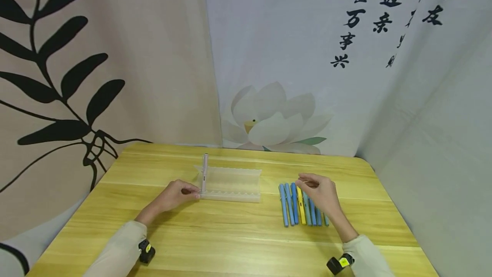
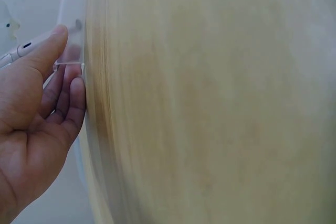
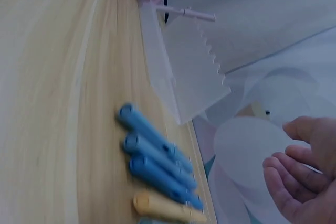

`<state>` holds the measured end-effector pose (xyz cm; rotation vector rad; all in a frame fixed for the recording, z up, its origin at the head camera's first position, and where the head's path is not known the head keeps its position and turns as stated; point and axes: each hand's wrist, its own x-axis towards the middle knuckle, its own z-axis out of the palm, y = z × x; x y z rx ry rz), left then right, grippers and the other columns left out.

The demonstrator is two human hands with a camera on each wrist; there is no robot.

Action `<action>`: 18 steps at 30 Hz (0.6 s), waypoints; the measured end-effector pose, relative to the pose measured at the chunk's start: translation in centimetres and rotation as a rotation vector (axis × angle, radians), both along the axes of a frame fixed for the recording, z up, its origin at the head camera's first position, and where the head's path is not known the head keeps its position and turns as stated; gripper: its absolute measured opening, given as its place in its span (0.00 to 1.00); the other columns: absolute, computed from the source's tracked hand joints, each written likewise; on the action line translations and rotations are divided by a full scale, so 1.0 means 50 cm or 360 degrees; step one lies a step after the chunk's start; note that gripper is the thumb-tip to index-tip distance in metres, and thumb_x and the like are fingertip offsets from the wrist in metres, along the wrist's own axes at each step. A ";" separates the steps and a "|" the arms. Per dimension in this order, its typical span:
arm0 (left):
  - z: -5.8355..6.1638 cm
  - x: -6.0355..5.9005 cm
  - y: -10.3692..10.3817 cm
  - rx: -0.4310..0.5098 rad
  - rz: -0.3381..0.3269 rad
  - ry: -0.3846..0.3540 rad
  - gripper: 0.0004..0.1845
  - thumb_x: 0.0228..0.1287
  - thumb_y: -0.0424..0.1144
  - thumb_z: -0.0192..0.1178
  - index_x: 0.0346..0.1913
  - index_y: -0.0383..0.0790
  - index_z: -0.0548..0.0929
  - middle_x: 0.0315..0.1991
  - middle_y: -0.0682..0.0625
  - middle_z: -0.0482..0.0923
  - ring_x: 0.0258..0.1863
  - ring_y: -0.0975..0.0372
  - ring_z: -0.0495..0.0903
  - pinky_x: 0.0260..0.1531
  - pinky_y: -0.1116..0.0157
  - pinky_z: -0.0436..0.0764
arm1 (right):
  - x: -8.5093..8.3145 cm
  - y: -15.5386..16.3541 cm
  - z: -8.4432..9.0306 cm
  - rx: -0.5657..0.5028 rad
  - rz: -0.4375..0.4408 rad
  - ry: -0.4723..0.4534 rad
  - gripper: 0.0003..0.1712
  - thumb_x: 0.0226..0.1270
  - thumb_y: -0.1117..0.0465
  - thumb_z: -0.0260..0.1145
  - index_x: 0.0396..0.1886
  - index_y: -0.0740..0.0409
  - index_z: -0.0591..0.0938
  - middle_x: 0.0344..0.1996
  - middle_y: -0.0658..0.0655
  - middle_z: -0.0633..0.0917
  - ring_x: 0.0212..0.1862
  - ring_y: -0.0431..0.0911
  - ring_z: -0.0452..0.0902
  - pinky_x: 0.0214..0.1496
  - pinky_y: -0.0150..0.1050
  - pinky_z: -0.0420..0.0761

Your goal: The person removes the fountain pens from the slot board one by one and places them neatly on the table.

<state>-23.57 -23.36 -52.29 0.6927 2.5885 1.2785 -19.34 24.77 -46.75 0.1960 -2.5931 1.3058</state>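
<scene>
A clear plastic pen rack (image 1: 234, 185) with notched edges stands on the table, left of the middle. My left hand (image 1: 178, 195) pinches its left front corner; in the left wrist view the thumb (image 2: 55, 38) lies on one side and the fingers curl on the other. One pale pinkish pen (image 1: 204, 173) leans in the leftmost notches. To the right, several pens lie side by side: blue pens (image 1: 283, 205), a yellow pen (image 1: 301, 206) and greenish ones. My right hand (image 3: 310, 174) hovers over this row with loosely bent fingers and holds nothing; it hides part of the right-hand pens.
The wooden table (image 1: 230, 238) ends at a curtain (image 1: 284, 54) with a printed lotus and dark characters. Black leaf print (image 1: 65, 131) covers the cloth on the left. Each wrist wears a small black camera, such as the one on the left wrist (image 1: 146, 251).
</scene>
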 end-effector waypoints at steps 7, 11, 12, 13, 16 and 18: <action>0.001 -0.001 0.000 -0.0002 -0.0002 0.0008 0.14 0.71 0.43 0.66 0.51 0.38 0.90 0.43 0.51 0.89 0.38 0.64 0.83 0.39 0.68 0.82 | -0.018 -0.064 -0.004 -0.0091 0.0077 -0.0015 0.17 0.68 0.52 0.73 0.54 0.53 0.89 0.45 0.53 0.90 0.43 0.45 0.87 0.44 0.36 0.85; 0.003 0.000 0.001 -0.0005 0.0011 0.0014 0.13 0.71 0.43 0.66 0.50 0.39 0.90 0.42 0.52 0.89 0.37 0.65 0.82 0.39 0.68 0.82 | -0.025 -0.103 -0.008 -0.0126 0.0129 -0.0026 0.17 0.68 0.53 0.74 0.53 0.52 0.89 0.45 0.52 0.90 0.44 0.45 0.87 0.44 0.36 0.85; 0.003 0.001 0.002 -0.0001 0.0007 0.0021 0.13 0.71 0.42 0.66 0.50 0.38 0.90 0.42 0.51 0.89 0.37 0.65 0.82 0.39 0.68 0.82 | -0.026 -0.113 -0.008 -0.0137 0.0151 -0.0027 0.17 0.68 0.52 0.74 0.53 0.52 0.89 0.45 0.52 0.90 0.43 0.45 0.87 0.44 0.37 0.85; 0.003 0.002 0.002 -0.0007 0.0018 0.0020 0.13 0.71 0.42 0.66 0.50 0.39 0.90 0.42 0.52 0.89 0.37 0.65 0.83 0.39 0.68 0.82 | -0.027 -0.122 -0.009 -0.0149 0.0170 -0.0030 0.17 0.68 0.53 0.74 0.53 0.51 0.89 0.45 0.52 0.90 0.43 0.45 0.87 0.44 0.37 0.85; 0.002 0.003 0.004 -0.0033 0.0050 0.0014 0.13 0.70 0.43 0.66 0.50 0.40 0.90 0.42 0.52 0.89 0.38 0.65 0.83 0.40 0.68 0.82 | -0.031 -0.151 -0.011 -0.0202 0.0231 -0.0024 0.16 0.67 0.53 0.74 0.52 0.50 0.89 0.44 0.51 0.90 0.43 0.44 0.87 0.44 0.36 0.85; 0.002 0.002 0.003 -0.0054 0.0067 0.0010 0.13 0.70 0.44 0.67 0.50 0.40 0.90 0.42 0.52 0.89 0.39 0.65 0.83 0.40 0.68 0.82 | -0.035 -0.172 -0.014 -0.0230 0.0268 -0.0009 0.15 0.67 0.54 0.75 0.52 0.50 0.89 0.43 0.51 0.90 0.42 0.44 0.87 0.44 0.35 0.85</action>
